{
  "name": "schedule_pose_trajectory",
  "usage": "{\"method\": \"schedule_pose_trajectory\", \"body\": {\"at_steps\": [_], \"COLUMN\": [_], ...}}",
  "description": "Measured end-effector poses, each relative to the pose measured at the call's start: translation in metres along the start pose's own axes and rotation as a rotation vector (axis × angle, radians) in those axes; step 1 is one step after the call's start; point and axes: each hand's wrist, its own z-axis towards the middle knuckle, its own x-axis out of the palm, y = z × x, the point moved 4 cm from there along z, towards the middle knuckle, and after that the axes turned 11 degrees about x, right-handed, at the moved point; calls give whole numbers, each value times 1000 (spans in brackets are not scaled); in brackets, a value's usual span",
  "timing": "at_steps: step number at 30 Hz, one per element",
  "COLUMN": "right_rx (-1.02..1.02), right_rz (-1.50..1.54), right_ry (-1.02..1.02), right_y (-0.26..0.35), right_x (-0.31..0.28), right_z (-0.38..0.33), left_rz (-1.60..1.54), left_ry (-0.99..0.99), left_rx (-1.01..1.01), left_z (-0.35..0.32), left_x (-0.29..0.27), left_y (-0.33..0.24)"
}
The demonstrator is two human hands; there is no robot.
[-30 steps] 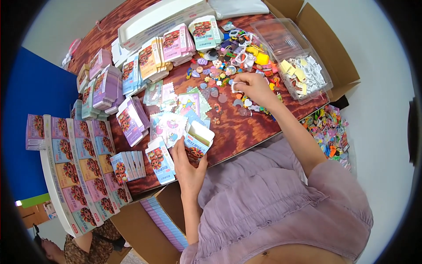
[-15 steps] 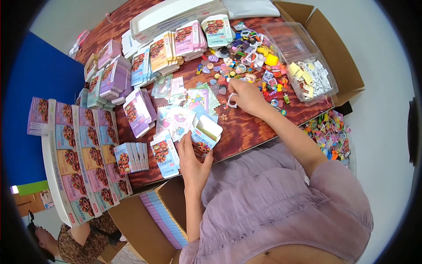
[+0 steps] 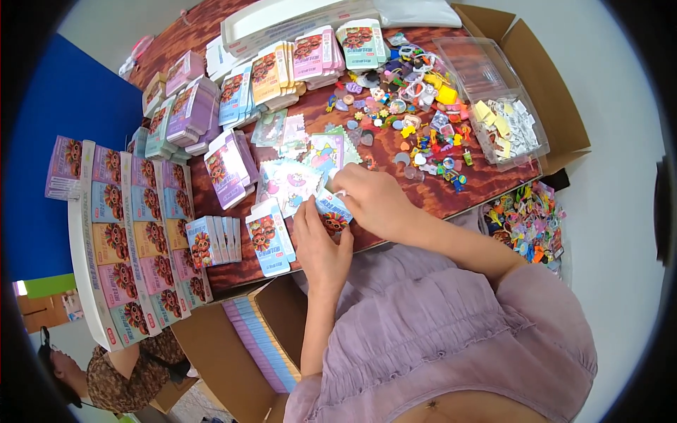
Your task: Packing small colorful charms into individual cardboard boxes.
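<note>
Left hand (image 3: pixel 323 245) clamped on blue rectangular cardboard box (image 3: pixel 335 213); right hand (image 3: pixel 375 200) at box top, finger closure indiscernible; red-brown wood-grain tabletop (image 3: pixel 438 196) beneath.

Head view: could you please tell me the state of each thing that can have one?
Small blue box: gripped by left hand, top hidden behind right hand
Blue carton: lying flat
Clear plastic box: lid open, packets inside
Brown carton: open, packed rows inside
Display tray: filled with small boxes
Charms: loose, heaped and scattered
</note>
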Motion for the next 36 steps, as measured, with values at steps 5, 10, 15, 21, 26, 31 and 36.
{"method": "schedule_pose_trajectory", "body": {"at_steps": [5,10,15,21,26,31,36], "right_rx": [291,174,42,605,748,678,520], "right_rz": [495,239,248,138,-287,-315,-238], "right_ry": [436,156,-132,-492,-473,-393,-432], "right_y": [-9,-16,-16,-148,-230,-236,-245], "right_x": [-11,-11,-50,-169,-204,-200,-200], "right_z": [7,0,-14,-49,-66,-66,-81], "left_rz": [1,-132,-283,-340,-325,-311,-269], "left_ry": [-33,26,14,143,216,227,208], "left_rx": [37,41,-20,73,151,113,158], "left_z": [-5,1,4,19,29,26,31], "left_x": [-4,1,8,23,34,37,37], "left_y": [3,-7,0,-20,-39,-37,-47]}}
